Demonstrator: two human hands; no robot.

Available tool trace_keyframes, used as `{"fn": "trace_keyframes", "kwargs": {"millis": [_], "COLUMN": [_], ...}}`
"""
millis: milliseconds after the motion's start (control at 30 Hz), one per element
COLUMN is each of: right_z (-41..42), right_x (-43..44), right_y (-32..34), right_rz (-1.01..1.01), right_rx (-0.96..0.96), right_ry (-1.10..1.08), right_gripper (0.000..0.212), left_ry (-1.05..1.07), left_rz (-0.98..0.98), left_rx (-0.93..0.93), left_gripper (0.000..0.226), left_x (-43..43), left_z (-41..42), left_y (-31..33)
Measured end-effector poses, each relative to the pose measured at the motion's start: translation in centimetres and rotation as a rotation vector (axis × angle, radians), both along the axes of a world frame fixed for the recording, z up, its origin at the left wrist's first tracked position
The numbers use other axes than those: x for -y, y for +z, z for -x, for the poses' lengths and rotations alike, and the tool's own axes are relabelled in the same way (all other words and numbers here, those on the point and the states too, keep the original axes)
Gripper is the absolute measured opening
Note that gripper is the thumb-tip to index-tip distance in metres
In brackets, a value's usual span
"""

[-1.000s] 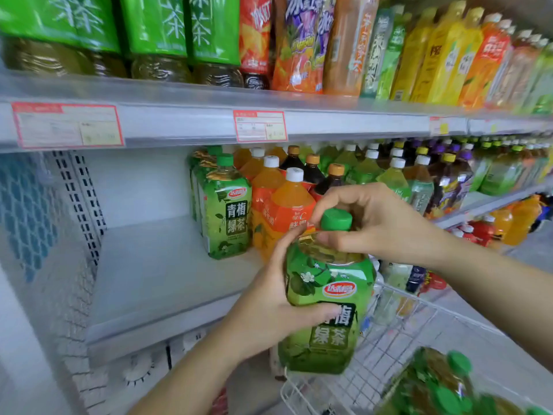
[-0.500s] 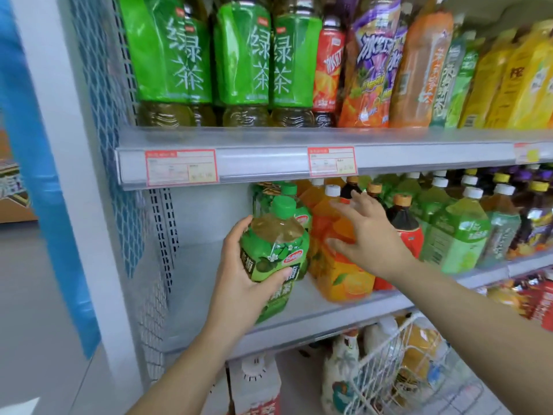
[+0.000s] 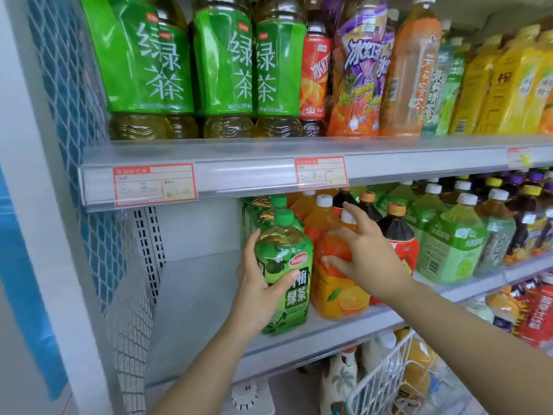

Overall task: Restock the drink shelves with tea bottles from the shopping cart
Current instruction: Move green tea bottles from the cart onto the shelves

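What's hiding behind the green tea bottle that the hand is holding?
Behind the green tea bottle in the left hand stands another green-capped bottle, mostly covered. How many more follow cannot be seen.

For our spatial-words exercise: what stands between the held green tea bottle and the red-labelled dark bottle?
An orange bottle, touched by the right hand; seen in the head view.
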State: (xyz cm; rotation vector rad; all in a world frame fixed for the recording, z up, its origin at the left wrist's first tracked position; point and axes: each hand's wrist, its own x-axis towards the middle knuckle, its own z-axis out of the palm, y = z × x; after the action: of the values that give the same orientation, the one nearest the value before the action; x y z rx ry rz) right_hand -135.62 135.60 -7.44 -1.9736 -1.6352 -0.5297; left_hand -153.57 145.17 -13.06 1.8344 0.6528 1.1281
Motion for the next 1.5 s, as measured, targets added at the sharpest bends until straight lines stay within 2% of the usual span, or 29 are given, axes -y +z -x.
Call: {"fn": "trace_keyframes", "kwargs": {"millis": [200,267,333,400,467,533,600,667,767,900,1033,1300,1400,1500], "right_z": [0.1,0.4,0.4,0.0,-0.6,-1.9,-3.0,-4.3,-6.5,-8.8,-9.8,-9.2,-8.7,-7.8], "right_x": [0.1,0.6,1.9,4.4,7.8,11.3,14.7,17.7,21.2,24.0,24.2,24.1,22.7,22.3], "right_y": [-0.2,-0.2,-0.6,-1.8,-3.5,-5.4,-6.5,-7.1,-8.2,-10.1,-11.4,-12.1,-8.8,-2.6], "right_rz": [0.002,0.023,0.032,0.032,0.079,0.168,0.389,0.670,1.006,1.203,1.072,0.726,0.593,0.398], "right_rx": [0.000,-0.004,0.007,0.067,0.087,0.100,0.072,0.030,-0.041,-0.093,-0.214,-0.610,-0.627,-0.525], "right_ry": [0.017,0.035,0.065,0.098,0.135,0.148,0.104,-0.001,-0.171,-0.335,-0.355,-0.399,-0.374,-0.356], "right_gripper": [0.047,0.050,0.053,0.050,0.043,0.037,0.035,0.034,0.042,0.052,0.046,0.023,0.019,0.018], "left_ry": [-0.046,-0.034,0.071,0.232,0.274,0.185,0.010,-0.146,-0.283,-0.341,-0.336,-0.337,-0.350,-0.367], "left_rz": [-0.017,-0.015,-0.031,-0.188,-0.424,-0.627,-0.711,-0.625,-0.350,-0.208,-0.215,-0.256,-0.262,-0.292], "left_rx": [-0.170,-0.336,-0.492,-0.444,-0.254,-0.170,-0.225,-0.334,-0.496,-0.566,-0.613,-0.657,-0.685,-0.731], "left_gripper": [0.100,0.103,0.103,0.093,0.068,0.045,0.034,0.029,0.029,0.033,0.034,0.030,0.030,0.034], "left_x": [-0.5,0.0,1.0,3.3,6.0,8.6,10.6,12.2,13.0,12.5,12.6,12.9,13.0,13.2], "left_z": [-0.2,0.1,0.3,0.6,0.7,0.0,-1.5,-3.4,-5.5,-6.2,-6.0,-5.8,-5.6,-5.4], "left_y": [0.2,0.2,-0.3,-1.3,-2.5,-3.7,-5.3,-6.9,-9.5,-10.3,-10.3,-9.9,-9.5,-8.7]}}
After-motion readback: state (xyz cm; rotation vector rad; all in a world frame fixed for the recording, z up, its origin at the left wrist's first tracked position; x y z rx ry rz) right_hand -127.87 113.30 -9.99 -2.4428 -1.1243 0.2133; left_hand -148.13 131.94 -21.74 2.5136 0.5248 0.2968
